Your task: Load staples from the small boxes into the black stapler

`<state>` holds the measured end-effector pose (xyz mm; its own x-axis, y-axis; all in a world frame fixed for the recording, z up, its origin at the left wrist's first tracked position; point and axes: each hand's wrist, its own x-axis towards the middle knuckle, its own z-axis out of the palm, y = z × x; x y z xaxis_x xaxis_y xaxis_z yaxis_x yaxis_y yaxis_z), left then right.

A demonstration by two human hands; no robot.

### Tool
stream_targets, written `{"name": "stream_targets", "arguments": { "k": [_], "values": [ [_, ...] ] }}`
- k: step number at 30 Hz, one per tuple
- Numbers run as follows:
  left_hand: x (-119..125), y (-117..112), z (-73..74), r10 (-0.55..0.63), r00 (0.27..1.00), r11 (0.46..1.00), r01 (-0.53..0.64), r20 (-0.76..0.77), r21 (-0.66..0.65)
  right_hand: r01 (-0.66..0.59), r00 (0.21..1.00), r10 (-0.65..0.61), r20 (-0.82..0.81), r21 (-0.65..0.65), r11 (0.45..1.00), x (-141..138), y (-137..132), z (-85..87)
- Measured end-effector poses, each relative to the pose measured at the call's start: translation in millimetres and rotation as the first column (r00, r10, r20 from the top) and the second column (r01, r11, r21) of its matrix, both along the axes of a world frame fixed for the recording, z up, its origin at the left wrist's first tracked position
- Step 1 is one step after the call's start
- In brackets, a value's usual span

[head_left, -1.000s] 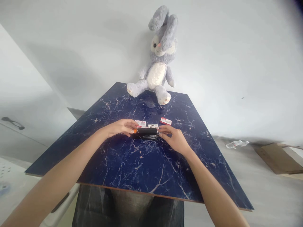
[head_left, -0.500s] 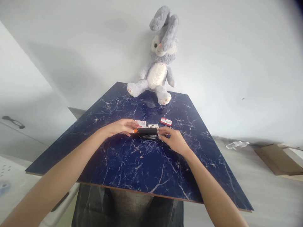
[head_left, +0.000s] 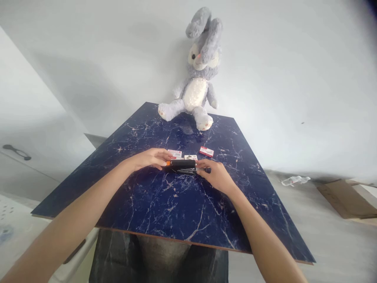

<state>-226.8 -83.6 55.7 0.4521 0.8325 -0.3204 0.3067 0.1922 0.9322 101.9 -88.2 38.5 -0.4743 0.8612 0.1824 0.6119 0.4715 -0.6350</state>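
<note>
Tool (head_left: 183, 163): black, lying on the blue bench (head_left: 176, 212), its orange end (head_left: 168, 163) at 9 o'clock.
Left hand (head_left: 149, 158): grip narrow, holding this orange end.
Right hand (head_left: 216, 173): grip narrow at the 3 o'clock end; if it holds firmly, I cannot tell.
Boxes (head_left: 206, 151): three small ones beyond the tool, 11 to 2 o'clock.
Plush rabbit (head_left: 196, 92): sitting at 12 o'clock, far edge.

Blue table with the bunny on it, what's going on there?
Somebody has their left hand at the orange end of a black thing, and their right hand at its other end. I can't tell how tightly the fingers grip. Three small boxes lie just beyond it. The bunny sits at the table's far edge.
</note>
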Motion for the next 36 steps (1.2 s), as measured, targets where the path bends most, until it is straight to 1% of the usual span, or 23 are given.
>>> {"name": "stream_targets", "arguments": {
  "k": [4, 6, 7, 9, 11, 12, 14, 16, 18, 22, 23, 25, 27, 30, 31, 33, 35, 36],
  "values": [
    [-2, 0, -0.2, -0.013, 1.000, 1.000, 0.014, -0.011, 0.014, -0.010, 1.000, 0.010, 0.009, 0.019, 1.000, -2, -1, -0.4],
    [-4, 1, 0.6, -0.047, 0.999, 0.999, 0.047, -0.011, 0.028, -0.013, 1.000, 0.012, 0.024, 0.037, 0.999, 0, 0, 2.3],
    [-5, 1, 1.2, -0.076, 0.997, 0.996, 0.076, -0.008, 0.042, 0.006, 0.999, -0.007, 0.032, 0.043, 0.999, 2, 1, 4.7],
    [-7, 1, 2.6, -0.148, 0.989, 0.984, 0.149, -0.018, 0.095, 0.085, 0.995, -0.086, 0.045, 0.039, 0.996, 11, 3, 11.5],
    [-7, 1, 3.3, -0.203, 0.976, 0.963, 0.213, -0.074, 0.165, 0.166, 0.984, -0.166, 0.064, 0.006, 0.986, 22, 4, 20.0],
    [-7, 0, 3.2, -0.209, 0.971, 0.953, 0.229, -0.117, 0.197, 0.179, 0.981, -0.177, 0.084, -0.019, 0.984, 26, 5, 24.1],
    [-4, 0, 2.0, -0.186, 0.961, 0.942, 0.234, -0.206, 0.240, 0.156, 0.981, -0.144, 0.129, -0.085, 0.984, 30, 2, 30.4],
    [0, -1, -0.4, -0.153, 0.955, 0.939, 0.220, -0.256, 0.263, 0.132, 0.985, -0.110, 0.136, -0.162, 0.978, 24, -5, 32.4],
    [4, -1, -3.6, -0.129, 0.956, 0.939, 0.204, -0.265, 0.278, 0.134, 0.989, -0.118, 0.085, -0.217, 0.967, 8, -16, 30.1],
    [9, -1, -10.2, -0.102, 0.964, 0.940, 0.173, -0.244, 0.293, 0.130, 0.990, -0.139, -0.027, -0.215, 0.968, -25, -39, 22.8],
    [11, -1, -11.5, -0.087, 0.965, 0.937, 0.164, -0.249, 0.309, 0.123, 0.989, -0.138, -0.049, -0.238, 0.963, -30, -42, 22.1],
    [13, -1, -13.4, -0.047, 0.960, 0.921, 0.149, -0.277, 0.359, 0.104, 0.984, -0.144, -0.101, -0.324, 0.940, -33, -45, 21.9],
    [14, -1, -13.8, -0.028, 0.951, 0.906, 0.154, -0.308, 0.393, 0.075, 0.973, -0.160, -0.168, -0.426, 0.902, -30, -42, 21.1],
    [19, -3, -12.0, -0.017, 0.939, 0.887, 0.173, -0.344, 0.428, -0.015, 0.936, -0.177, -0.304, -0.536, 0.844, -23, -33, 14.3],
    [23, -6, -11.1, 0.004, 0.927, 0.871, 0.182, -0.376, 0.457, -0.059, 0.919, -0.173, -0.353, -0.559, 0.827, -22, -30, 10.9],
    [36, -13, -9.9, 0.094, 0.883, 0.816, 0.196, -0.460, 0.544, -0.146, 0.889, -0.150, -0.433, -0.578, 0.803, -22, -24, 3.7],
    [55, -25, -10.1, 0.207, 0.834, 0.746, 0.204, -0.512, 0.634, -0.199, 0.871, -0.122, -0.475, -0.569, 0.798, -24, -19, -1.9],
    [64, -31, -10.7, 0.250, 0.827, 0.721, 0.189, -0.504, 0.667, -0.208, 0.866, -0.115, -0.487, -0.559, 0.803, -25, -16, -4.1]
  ]
}}
